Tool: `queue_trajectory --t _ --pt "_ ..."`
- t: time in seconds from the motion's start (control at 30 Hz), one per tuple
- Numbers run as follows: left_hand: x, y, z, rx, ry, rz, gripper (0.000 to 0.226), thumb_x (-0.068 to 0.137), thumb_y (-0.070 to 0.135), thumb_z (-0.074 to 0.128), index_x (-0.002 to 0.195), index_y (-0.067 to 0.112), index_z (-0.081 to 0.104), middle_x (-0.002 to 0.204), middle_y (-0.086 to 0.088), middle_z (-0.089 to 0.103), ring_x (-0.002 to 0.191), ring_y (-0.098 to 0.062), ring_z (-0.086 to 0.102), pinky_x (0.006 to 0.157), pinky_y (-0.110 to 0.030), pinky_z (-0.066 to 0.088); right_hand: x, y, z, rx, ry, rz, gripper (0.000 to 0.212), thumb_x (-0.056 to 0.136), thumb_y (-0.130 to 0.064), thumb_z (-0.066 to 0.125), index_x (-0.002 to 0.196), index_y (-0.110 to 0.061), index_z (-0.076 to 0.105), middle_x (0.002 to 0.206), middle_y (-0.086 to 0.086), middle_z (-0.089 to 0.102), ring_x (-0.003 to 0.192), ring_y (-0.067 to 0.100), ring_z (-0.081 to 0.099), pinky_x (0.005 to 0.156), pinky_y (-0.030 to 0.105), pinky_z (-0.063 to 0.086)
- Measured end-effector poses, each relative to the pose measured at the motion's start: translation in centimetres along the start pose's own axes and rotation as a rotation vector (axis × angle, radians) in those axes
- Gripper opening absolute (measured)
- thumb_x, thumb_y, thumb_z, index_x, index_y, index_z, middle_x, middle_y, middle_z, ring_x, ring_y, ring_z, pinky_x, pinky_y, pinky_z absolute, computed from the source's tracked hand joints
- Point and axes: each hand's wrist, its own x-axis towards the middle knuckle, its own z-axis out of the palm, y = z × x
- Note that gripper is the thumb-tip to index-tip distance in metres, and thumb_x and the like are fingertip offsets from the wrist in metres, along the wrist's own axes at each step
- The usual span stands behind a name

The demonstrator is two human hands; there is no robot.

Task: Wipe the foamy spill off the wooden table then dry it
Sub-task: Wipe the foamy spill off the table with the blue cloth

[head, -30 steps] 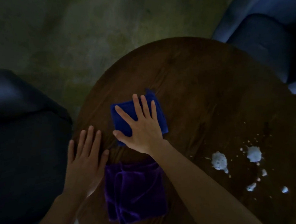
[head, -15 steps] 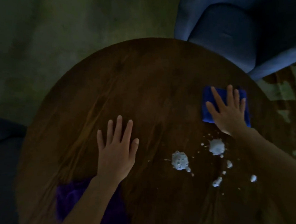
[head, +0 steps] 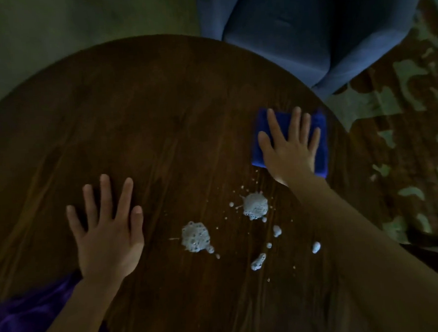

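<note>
White foam (head: 195,236) lies in two large blobs and several small drops on the round dark wooden table (head: 158,113), toward its near right. My right hand (head: 290,148) presses flat, fingers spread, on a folded blue cloth (head: 320,144) at the table's right edge, just beyond the second foam blob (head: 255,206). My left hand (head: 109,229) rests flat on the bare wood to the left of the foam, holding nothing. A purple cloth (head: 29,313) lies at the near left, partly under my left forearm.
A blue upholstered chair (head: 294,27) stands beyond the table at the upper right. A patterned rug (head: 402,118) covers the floor to the right. Plain greenish floor (head: 50,27) shows at the upper left.
My right hand slid the blue cloth from the table's left side across to the right edge beyond the foam. My left hand moved off beside the purple cloth toward the table's middle.
</note>
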Motion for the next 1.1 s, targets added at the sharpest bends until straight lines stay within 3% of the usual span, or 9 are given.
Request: queue_trajectory --t 0.2,0.33,0.4,0.6,0.73,0.87,0.97,1.03,1.1 --pt "0.0 0.1 0.2 -0.007 0.003 -0.027 0.066 0.100 0.060 0.001 0.163 0.040 0.001 0.172 -0.002 -0.004 0.158 -0.028 -0.007 0.122 -0.066 -0.003 -0.9 -12.2 1.7 -0.066 -0.035 -0.614 0.062 0.106 -0.063 0.009 0.163 -0.045 -0.007 0.173 0.009 -0.017 0.158 0.034 -0.020 0.124 0.063 -0.010" --pt "0.1 -0.2 0.3 -0.005 -0.002 -0.035 0.067 0.100 0.060 0.003 0.163 0.038 0.005 0.172 -0.002 -0.006 0.158 -0.028 -0.009 0.122 -0.065 -0.004 -0.9 -13.8 2.1 -0.216 -0.095 -0.998 0.062 0.106 -0.065 0.015 0.164 -0.047 0.000 0.175 0.007 -0.011 0.160 0.030 -0.014 0.126 0.057 -0.011" --pt "0.2 -0.2 0.2 -0.008 -0.011 -0.024 0.066 0.100 0.060 0.004 0.163 0.039 0.003 0.172 -0.002 -0.006 0.158 -0.028 -0.009 0.122 -0.066 -0.004 1.4 -11.0 0.7 -0.216 -0.070 -0.946 0.062 0.105 -0.067 0.016 0.162 -0.050 0.001 0.175 0.006 -0.012 0.160 0.031 -0.014 0.126 0.059 -0.010" --pt "-0.1 -0.2 0.2 -0.013 0.012 -0.019 0.065 0.101 0.061 0.003 0.162 0.042 -0.005 0.172 0.001 -0.012 0.157 -0.024 -0.016 0.122 -0.064 -0.007 5.2 1.0 -2.1 -0.175 -0.015 -0.463 0.061 0.104 -0.070 0.011 0.158 -0.055 -0.013 0.174 0.005 -0.018 0.160 0.027 -0.017 0.127 0.056 -0.010" --pt "-0.2 -0.2 0.3 -0.016 0.027 -0.014 0.063 0.102 0.059 0.004 0.162 0.041 -0.004 0.172 -0.001 -0.010 0.157 -0.025 -0.015 0.123 -0.064 -0.006 -0.5 3.8 -0.7 -0.228 -0.036 -0.529 0.061 0.104 -0.068 0.004 0.160 -0.051 -0.014 0.173 0.007 -0.019 0.159 0.028 -0.018 0.128 0.058 -0.005" --pt "-0.1 -0.1 0.3 -0.015 0.027 -0.006 0.063 0.102 0.059 0.005 0.162 0.041 -0.003 0.172 -0.001 -0.008 0.158 -0.027 -0.012 0.122 -0.065 -0.005 -9.2 5.9 1.9 -0.285 -0.095 -0.764 0.060 0.105 -0.066 0.003 0.161 -0.051 -0.010 0.174 0.011 -0.011 0.160 0.034 -0.010 0.127 0.059 -0.003" --pt "-0.1 -0.2 0.4 -0.010 0.032 -0.009 0.063 0.102 0.059 0.006 0.162 0.041 -0.003 0.173 -0.002 -0.006 0.158 -0.029 -0.010 0.122 -0.065 -0.004 -8.8 6.3 1.7 -0.317 -0.131 -0.923 0.059 0.105 -0.067 0.009 0.160 -0.054 -0.008 0.174 0.008 -0.013 0.161 0.031 -0.009 0.127 0.057 -0.005" --pt "0.1 -0.2 0.5 -0.009 0.034 -0.003 0.063 0.103 0.059 0.007 0.162 0.041 -0.003 0.173 -0.002 -0.007 0.158 -0.029 -0.010 0.122 -0.065 -0.005 -5.1 6.7 0.6 -0.336 -0.116 -0.907 0.059 0.103 -0.069 0.009 0.158 -0.057 -0.010 0.173 0.005 -0.018 0.159 0.029 -0.015 0.127 0.056 -0.009" --pt "0.2 -0.2 0.6 -0.016 0.037 -0.004 0.062 0.103 0.059 0.008 0.162 0.042 -0.003 0.173 -0.001 -0.006 0.158 -0.029 -0.010 0.122 -0.064 -0.007 -1.3 8.0 -0.7 -0.276 -0.038 -0.709 0.059 0.103 -0.067 0.011 0.158 -0.057 -0.008 0.174 0.005 -0.015 0.160 0.029 -0.013 0.127 0.058 -0.006"
